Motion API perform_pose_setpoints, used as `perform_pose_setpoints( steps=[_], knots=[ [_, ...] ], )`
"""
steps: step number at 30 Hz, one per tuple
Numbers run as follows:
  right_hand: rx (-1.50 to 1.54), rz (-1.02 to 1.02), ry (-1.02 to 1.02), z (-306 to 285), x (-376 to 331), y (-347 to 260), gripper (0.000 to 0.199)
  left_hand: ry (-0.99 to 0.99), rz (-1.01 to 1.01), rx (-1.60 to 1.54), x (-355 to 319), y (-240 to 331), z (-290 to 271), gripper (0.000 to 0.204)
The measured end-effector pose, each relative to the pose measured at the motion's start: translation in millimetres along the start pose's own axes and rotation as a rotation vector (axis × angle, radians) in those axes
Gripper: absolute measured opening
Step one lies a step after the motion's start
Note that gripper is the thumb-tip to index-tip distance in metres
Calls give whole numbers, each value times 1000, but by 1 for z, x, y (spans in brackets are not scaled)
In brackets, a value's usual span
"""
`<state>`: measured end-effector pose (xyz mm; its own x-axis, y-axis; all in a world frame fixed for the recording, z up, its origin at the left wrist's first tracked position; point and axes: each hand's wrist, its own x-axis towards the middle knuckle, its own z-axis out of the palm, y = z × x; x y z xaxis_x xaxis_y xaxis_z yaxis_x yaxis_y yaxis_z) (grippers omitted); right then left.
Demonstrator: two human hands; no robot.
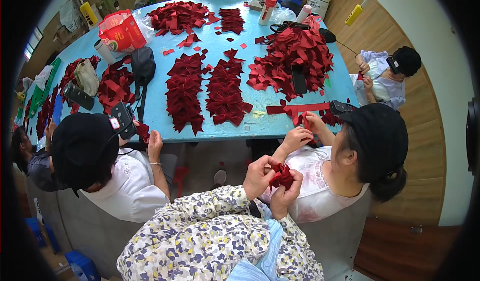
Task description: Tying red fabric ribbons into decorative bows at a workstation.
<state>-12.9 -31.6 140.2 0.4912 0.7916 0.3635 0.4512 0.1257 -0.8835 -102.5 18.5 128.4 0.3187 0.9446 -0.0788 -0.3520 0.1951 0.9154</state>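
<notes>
A small dark red velvety fabric bow [281, 176], gathered and folded, is pinched between my two hands, apart from the table's near edge. On its left side, my left hand [257, 177] closes thumb and fingers on the cloth. Lower and to the right, my right hand [287, 195] grips the other side, thumb upward. Folds and fingers hide the middle of the bow. Beyond my hands, two long stacks of finished-looking red bows, a left stack [184, 93] and a right stack [225, 92], lie on the blue table [160, 61].
A person in a black cap [385, 148] sits close at my right, handling red strips. Another capped person [82, 146] sits at left. Red cloth heaps [295, 56], a phone [298, 78], a red bag [122, 31] and bottles [267, 10] stand or lie on the table.
</notes>
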Motion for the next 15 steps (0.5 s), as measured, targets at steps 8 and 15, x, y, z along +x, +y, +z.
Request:
perform_pose_setpoints(
  steps=[8,15],
  knots=[
    [32,18,-5,21,4,21,30,56,-177,-531,18,-17,-13,13],
    [29,-64,6,11,7,8,30,-9,-10,-463,12,2,-1,13]
  ],
)
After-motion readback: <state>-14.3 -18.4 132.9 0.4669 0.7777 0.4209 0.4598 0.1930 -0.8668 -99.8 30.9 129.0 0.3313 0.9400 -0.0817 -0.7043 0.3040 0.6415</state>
